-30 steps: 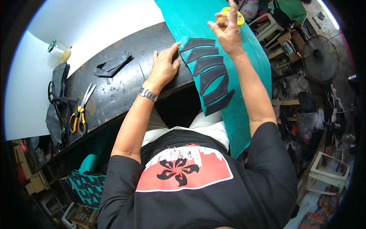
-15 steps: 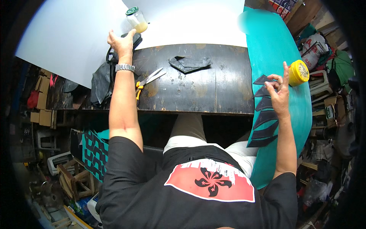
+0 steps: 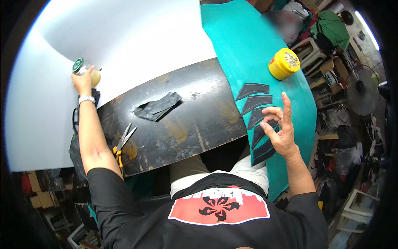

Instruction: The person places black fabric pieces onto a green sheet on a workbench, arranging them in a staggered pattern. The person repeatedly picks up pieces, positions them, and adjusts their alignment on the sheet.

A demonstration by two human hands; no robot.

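at far left, your left hand (image 3: 84,84) has its fingers wrapped round the glass jar (image 3: 95,78) with the green lid, beside the white sheet (image 3: 145,45); whether it is lifted is hard to tell. your right hand (image 3: 285,139) is released, index finger raised, over black pieces (image 3: 257,101) on the teal sheet (image 3: 232,37), near the yellow tub (image 3: 283,64). scissors (image 3: 119,147) lie on the table (image 3: 190,99).

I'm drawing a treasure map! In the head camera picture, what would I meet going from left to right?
Green-lidded clear jar → orange-handled scissors → folded black material → yellow tub → electric fan.
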